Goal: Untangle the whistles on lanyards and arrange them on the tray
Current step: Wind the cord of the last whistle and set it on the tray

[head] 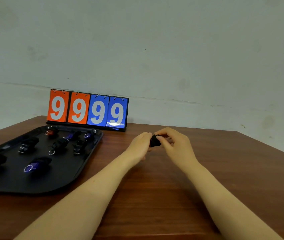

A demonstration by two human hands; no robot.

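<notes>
Black whistle bundle (154, 141) pinched between both hands.

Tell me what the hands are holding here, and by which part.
Both the left hand and the right hand pinch a small black bundle between their fingertips, one on each side. Which part of a whistle or lanyard they grip cannot be told.

Brown wooden table (224, 170) against a pale, stained wall (155, 40)
</notes>
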